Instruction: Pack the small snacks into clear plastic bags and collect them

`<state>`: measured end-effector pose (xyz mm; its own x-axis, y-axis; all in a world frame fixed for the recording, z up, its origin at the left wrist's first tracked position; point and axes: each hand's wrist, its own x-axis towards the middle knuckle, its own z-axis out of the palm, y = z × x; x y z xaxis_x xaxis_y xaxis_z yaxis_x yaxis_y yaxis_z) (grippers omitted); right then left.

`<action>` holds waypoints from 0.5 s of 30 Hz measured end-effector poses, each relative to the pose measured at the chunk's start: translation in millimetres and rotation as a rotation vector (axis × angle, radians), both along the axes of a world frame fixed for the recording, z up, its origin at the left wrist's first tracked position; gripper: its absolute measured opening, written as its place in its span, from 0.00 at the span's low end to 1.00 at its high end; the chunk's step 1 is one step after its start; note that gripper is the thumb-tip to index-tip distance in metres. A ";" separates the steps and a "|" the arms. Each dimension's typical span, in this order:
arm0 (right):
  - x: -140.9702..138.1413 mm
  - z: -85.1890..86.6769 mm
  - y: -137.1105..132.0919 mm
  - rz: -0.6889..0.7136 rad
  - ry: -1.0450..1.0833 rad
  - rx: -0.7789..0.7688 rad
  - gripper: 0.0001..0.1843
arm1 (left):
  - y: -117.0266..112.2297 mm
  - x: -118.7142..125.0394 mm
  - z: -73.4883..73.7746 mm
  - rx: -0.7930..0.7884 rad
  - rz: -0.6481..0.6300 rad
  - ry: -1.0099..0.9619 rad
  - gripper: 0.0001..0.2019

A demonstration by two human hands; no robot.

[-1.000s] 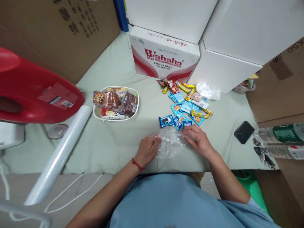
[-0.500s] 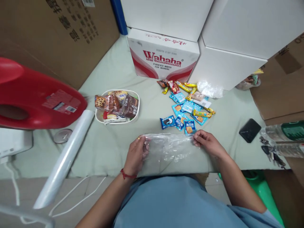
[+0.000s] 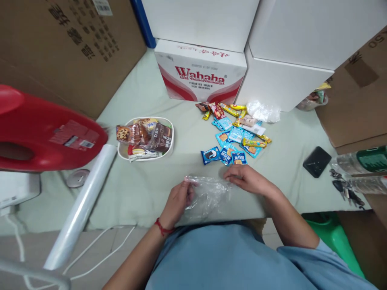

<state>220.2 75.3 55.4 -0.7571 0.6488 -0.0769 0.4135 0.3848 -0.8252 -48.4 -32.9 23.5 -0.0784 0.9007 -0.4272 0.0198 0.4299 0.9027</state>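
A clear plastic bag (image 3: 210,197) hangs between my two hands above the near edge of the table. My left hand (image 3: 178,199) pinches its left end, with a red cord round the wrist. At its upper right end, the fingers of my right hand (image 3: 246,179) are closed on the film. Just beyond the bag lie blue snack packets (image 3: 211,155) and, behind them, yellow-wrapped snack bars (image 3: 254,143) in a loose pile. Off to the left, a white oval basket (image 3: 145,159) holds several wrapped cakes and biscuits (image 3: 137,135).
At the back stands a Wahaha carton (image 3: 199,80) beside white boxes (image 3: 272,84). A red jug (image 3: 51,133) and a roll of plastic film (image 3: 81,205) are on the left. On the right lie a black phone-like object (image 3: 317,162), keys (image 3: 347,193) and plastic bottles (image 3: 359,165). Crumpled clear plastic (image 3: 263,110) lies by the snacks.
My right hand has moved left, closer to my left hand. The bag, stretched wide before, now hangs slacker and narrower between them. The view has shifted slightly.
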 end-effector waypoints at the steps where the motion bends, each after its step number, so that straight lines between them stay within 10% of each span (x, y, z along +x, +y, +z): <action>1: -0.4 -2.9 0.1 -0.065 0.038 -0.030 0.12 | -1.6 -1.9 -0.7 -0.024 0.033 -0.027 0.29; 6: 13.4 -6.2 0.6 -0.311 0.110 -0.167 0.17 | -6.9 -10.5 -4.1 -0.074 0.098 -0.067 0.33; 15: -4.8 13.2 -3.5 0.150 -0.035 0.220 0.22 | -1.3 -2.7 -2.0 0.001 -0.003 0.021 0.39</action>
<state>215.4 71.8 68.6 -0.8452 0.5339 0.0259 0.3652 0.6122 -0.7013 -51.1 -34.2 21.5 -0.0846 0.9015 -0.4244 0.0397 0.4286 0.9026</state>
